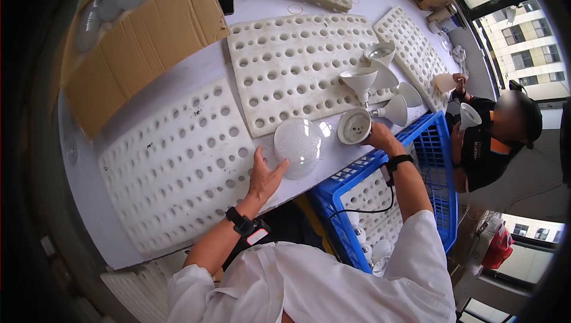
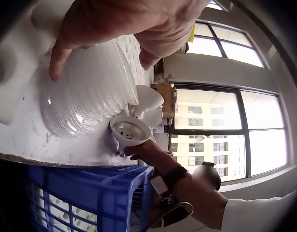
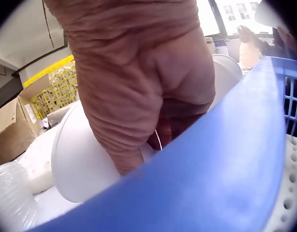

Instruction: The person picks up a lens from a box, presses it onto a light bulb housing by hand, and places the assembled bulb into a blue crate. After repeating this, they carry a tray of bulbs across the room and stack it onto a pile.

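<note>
A stack of clear textured domed lamp covers (image 1: 297,149) lies on its side at the table's front. My left hand (image 1: 264,177) is at its left side, thumb and forefinger spread against it; the left wrist view has the fingers over the nested covers (image 2: 90,92). With my right hand (image 1: 382,137) I grip a white cone-shaped lamp housing (image 1: 354,126) by its narrow end. Its wide mouth faces up toward the head camera, showing small holes inside. In the right wrist view, fingers wrap behind the housing (image 3: 73,159), partly hidden by the blue rim.
Several more lamp housings (image 1: 358,79) stand and lie just beyond. White perforated foam boards (image 1: 309,55) cover much of the table. A blue crate (image 1: 333,189) sits against the front edge, a cardboard box (image 1: 148,49) at back left. Another person (image 1: 496,138) works at right.
</note>
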Motion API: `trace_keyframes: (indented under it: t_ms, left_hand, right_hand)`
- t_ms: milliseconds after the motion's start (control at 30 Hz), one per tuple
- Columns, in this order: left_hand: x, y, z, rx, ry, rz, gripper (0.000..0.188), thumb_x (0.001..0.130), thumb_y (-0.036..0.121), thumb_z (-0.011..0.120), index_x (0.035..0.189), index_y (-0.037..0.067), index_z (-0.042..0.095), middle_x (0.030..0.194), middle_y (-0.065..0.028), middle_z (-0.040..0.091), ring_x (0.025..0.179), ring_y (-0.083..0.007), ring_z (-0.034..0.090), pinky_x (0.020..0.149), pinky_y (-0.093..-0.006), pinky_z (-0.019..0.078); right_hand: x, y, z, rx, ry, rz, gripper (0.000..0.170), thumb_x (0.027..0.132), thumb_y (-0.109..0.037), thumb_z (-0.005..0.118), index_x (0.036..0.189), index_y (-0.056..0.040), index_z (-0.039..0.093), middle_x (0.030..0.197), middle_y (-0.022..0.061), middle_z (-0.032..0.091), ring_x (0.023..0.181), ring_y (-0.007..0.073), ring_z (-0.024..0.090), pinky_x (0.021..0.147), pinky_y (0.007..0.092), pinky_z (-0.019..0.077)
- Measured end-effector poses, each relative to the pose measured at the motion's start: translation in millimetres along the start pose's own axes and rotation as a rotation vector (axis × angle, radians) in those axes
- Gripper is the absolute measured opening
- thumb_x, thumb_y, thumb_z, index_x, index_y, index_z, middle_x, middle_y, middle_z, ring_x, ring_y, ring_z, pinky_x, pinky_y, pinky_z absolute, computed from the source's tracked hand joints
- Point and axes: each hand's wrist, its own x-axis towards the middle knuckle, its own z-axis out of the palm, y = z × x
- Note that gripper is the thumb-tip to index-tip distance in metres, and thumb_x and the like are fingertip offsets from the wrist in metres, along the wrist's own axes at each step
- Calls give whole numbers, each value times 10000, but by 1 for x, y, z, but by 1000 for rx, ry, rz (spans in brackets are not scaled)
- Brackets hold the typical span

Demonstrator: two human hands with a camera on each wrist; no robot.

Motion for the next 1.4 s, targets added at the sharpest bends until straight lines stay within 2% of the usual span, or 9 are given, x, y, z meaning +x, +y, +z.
trace_keyframes:
  t_ms: [267, 367, 500, 600, 733, 900, 1100, 1167, 1400]
  left_hand:
    - [-75, -13, -98, 577, 175, 830, 474, 694, 66, 696, 1139, -10, 550, 1274, -241, 505, 1184, -363, 499, 970, -439, 408]
    - [-79, -48, -121, 965, 256, 834, 518, 648, 159, 753, 1101, -5, 564, 1299, -249, 480, 1208, -403, 460, 986, -446, 384]
    - [-78, -82, -113, 1068, 332, 970, 570, 665, 262, 781, 1111, -12, 556, 1312, -236, 473, 1231, -400, 434, 1006, -443, 364]
    - [-109, -75, -84, 146, 61, 848, 653, 715, 407, 773, 1162, -6, 537, 1225, -185, 545, 1199, -288, 479, 1005, -376, 369]
    - [-135, -107, -46, -238, -131, 836, 567, 744, 315, 775, 1181, 38, 542, 1124, -90, 587, 1059, -187, 546, 924, -320, 431]
    - [-160, -140, -48, -293, -30, 696, 592, 757, 99, 693, 1290, 11, 451, 1279, -120, 531, 1196, -203, 477, 1033, -331, 346]
    - [-144, -198, -104, 486, 267, 1052, 323, 854, 83, 570, 1176, 83, 592, 1221, -83, 586, 1125, -235, 547, 1004, -350, 382]
    - [-143, -212, -106, 874, 555, 1214, 286, 852, 119, 575, 1134, 105, 625, 1205, -86, 592, 1125, -251, 546, 1004, -375, 382]
    - [-158, -209, -113, 306, 277, 833, 427, 835, 268, 614, 1225, 113, 531, 1238, -65, 562, 1146, -217, 525, 977, -352, 414]
  right_hand:
    - [-43, -35, -24, -148, 306, -126, 338, 671, -148, 748, 964, -26, 634, 850, 181, 653, 764, 333, 636, 697, 375, 494]
    - [-73, -58, -20, -44, 545, -308, 275, 755, -58, 695, 1015, 6, 627, 820, 73, 673, 703, 138, 624, 633, 282, 496]
    - [-117, -114, 25, 541, 428, -462, 298, 786, -52, 687, 1057, 32, 599, 815, 64, 643, 716, 115, 616, 611, 243, 498]
    - [-151, -178, 72, 550, 82, -576, 354, 783, -59, 690, 1110, 12, 574, 883, 62, 656, 761, 130, 617, 661, 274, 512]
    - [-162, -211, 158, 226, -123, -933, 481, 741, -264, 705, 1111, -16, 523, 947, 240, 624, 882, 429, 591, 758, 438, 495]
    - [-170, -219, 196, 127, -200, -1101, 453, 759, -298, 693, 1076, -14, 539, 909, 226, 626, 864, 418, 593, 762, 442, 494]
    - [-75, -193, 104, -290, 610, -744, 615, 715, -408, 724, 1174, -27, 572, 1111, 179, 595, 1103, 349, 515, 946, 392, 426]
    - [-41, -185, 82, -277, 399, -442, 839, 631, -536, 736, 1242, -4, 521, 1174, 218, 563, 1131, 344, 509, 961, 392, 419]
    - [-25, -189, 68, -281, 185, -235, 926, 592, -533, 736, 1319, -31, 457, 1203, 205, 571, 1137, 308, 537, 953, 343, 429]
